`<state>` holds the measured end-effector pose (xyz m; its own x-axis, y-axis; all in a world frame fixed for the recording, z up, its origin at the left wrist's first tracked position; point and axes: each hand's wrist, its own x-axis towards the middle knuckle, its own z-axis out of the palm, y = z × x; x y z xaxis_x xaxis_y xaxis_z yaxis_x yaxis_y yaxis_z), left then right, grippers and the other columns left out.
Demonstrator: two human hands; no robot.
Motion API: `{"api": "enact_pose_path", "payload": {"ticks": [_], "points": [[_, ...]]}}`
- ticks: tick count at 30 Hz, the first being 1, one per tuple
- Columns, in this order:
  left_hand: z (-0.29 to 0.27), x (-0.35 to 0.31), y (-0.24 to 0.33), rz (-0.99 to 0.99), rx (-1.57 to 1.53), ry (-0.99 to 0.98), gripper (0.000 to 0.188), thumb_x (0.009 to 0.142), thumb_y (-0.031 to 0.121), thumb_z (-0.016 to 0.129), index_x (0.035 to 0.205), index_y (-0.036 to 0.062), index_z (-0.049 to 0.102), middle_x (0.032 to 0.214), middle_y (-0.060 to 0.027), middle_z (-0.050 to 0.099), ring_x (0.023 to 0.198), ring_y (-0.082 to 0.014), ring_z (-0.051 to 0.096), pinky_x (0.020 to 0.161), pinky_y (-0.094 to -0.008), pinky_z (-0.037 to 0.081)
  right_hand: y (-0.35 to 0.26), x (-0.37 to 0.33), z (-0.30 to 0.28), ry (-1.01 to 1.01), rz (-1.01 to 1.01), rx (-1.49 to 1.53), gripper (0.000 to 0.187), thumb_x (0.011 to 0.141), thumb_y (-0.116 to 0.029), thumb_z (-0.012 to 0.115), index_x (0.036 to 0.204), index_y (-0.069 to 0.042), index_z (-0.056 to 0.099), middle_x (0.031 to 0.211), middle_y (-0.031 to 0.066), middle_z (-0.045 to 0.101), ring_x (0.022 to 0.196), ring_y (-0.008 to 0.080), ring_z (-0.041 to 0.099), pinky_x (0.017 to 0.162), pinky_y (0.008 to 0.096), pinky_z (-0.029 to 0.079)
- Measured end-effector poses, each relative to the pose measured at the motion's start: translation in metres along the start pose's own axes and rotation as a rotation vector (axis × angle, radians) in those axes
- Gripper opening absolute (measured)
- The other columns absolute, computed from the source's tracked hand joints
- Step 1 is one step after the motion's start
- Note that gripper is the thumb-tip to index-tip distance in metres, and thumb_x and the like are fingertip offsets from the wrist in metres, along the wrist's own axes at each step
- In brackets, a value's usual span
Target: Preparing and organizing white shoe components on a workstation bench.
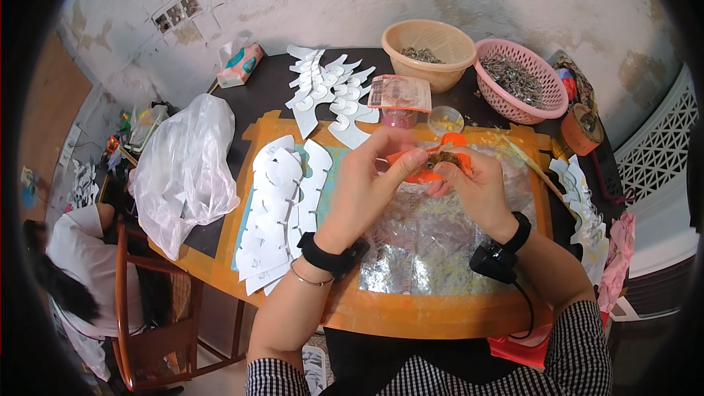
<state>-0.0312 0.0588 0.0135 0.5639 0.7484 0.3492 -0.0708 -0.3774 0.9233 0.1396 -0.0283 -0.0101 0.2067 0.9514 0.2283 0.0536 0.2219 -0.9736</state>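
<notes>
Above the middle of the table, my left hand (383,169) and my right hand (475,185) meet around a small bright orange piece (419,176). A brownish, rough-looking bit (443,157) shows between the fingertips; its kind is too small to make out. Both hands are closed on the orange piece, thumbs toward each other. Just beyond them stand a round clear tub (445,119) with yellow bits in it and a pinkish container (400,117) under a printed card (400,93). Beneath the hands lies a shiny clear plastic sheet (411,257) with yellow smears.
Stacked white cut-out pieces (273,202) lie left, more (334,92) at the back. A beige basket (429,48) and a pink basket (522,81) hold metal parts. A plastic bag (187,169) covers the left corner. Someone sits at the left beside a wooden chair (158,264).
</notes>
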Motion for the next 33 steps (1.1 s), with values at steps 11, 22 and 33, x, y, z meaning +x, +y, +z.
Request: {"api": "enact_pose_path", "payload": {"ticks": [11, 22, 33], "points": [[0.003, -0.005, 0.004, -0.080, 0.025, -0.006, 0.016, 0.100, 0.011, 0.050, 0.105, -0.0028, 0.058, 0.100, -0.0035, 0.064, 0.088, -0.0071, 0.059, 0.079, -0.0240, 0.049, -0.001, -0.002, 0.002, -0.048, -0.180, -0.147, 0.018, 0.092, 0.001, 0.060, 0.110, 0.003, 0.064, 0.094, 0.0098, 0.066, 0.077, 0.0141, 0.069, 0.066, 0.0235, 0.056], [0.010, -0.007, 0.003, 0.150, 0.210, -0.085, 0.022, 0.092, 0.009, 0.065, 0.112, 0.0018, 0.059, 0.113, -0.0091, 0.063, 0.103, -0.0117, 0.060, 0.082, -0.0250, 0.049, 0.011, 0.000, -0.011, 0.031, -0.068, 0.092, 0.020, 0.096, -0.007, 0.059, 0.112, 0.004, 0.062, 0.098, 0.0089, 0.067, 0.077, 0.0140, 0.067, 0.068, 0.0254, 0.057], [0.004, -0.005, -0.004, 0.067, 0.080, -0.032, 0.025, 0.085, 0.010, 0.072, 0.105, 0.0033, 0.059, 0.086, -0.0069, 0.071, 0.065, -0.0120, 0.062, 0.063, -0.0244, 0.051, 0.004, -0.004, -0.002, -0.078, -0.101, 0.111, 0.027, 0.096, -0.007, 0.059, 0.119, 0.006, 0.055, 0.098, 0.0113, 0.067, 0.083, 0.0157, 0.067, 0.073, 0.0271, 0.057]]}}
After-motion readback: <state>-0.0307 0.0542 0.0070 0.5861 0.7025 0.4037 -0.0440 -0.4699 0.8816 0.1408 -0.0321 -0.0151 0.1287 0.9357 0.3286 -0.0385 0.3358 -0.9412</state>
